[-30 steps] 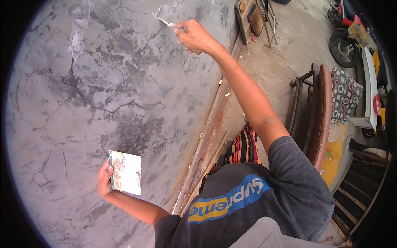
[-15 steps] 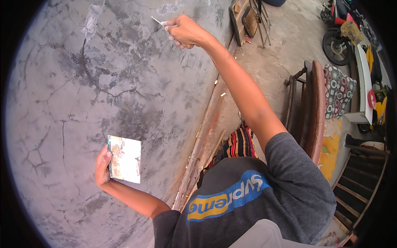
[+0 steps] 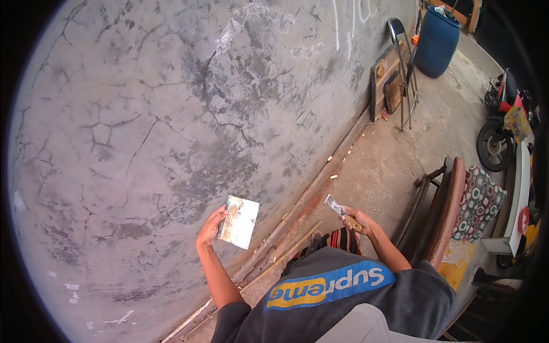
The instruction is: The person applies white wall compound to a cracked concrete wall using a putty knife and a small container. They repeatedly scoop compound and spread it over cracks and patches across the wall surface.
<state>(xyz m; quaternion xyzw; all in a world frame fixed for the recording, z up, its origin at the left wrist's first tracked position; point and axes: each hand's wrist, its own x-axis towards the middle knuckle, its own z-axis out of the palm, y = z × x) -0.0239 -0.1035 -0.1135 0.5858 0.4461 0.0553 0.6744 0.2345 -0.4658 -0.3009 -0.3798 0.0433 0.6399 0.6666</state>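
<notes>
My left hand (image 3: 210, 227) grips a thin flat square plate (image 3: 240, 223), white with rusty patches, held in front of the cracked grey wall (image 3: 131, 143). My right hand (image 3: 360, 223) is closed round the wooden handle of a metal putty knife (image 3: 333, 203), held low above my striped legwear (image 3: 349, 243), away from the wall. Pale filler patches (image 3: 243, 20) mark the upper wall along some cracks.
A wooden board (image 3: 383, 86) and a folded metal chair (image 3: 409, 91) lean by the wall, near a blue barrel (image 3: 437, 43). At the right are a brown bench (image 3: 449, 211) with a patterned cushion (image 3: 480, 206) and a motorbike (image 3: 494, 143). A long stick (image 3: 291, 251) lies along the wall's foot.
My right hand has dropped from high on the wall to waist height with the knife. The view has shifted, showing more wall and the barrel; both hands now sit lower and closer together.
</notes>
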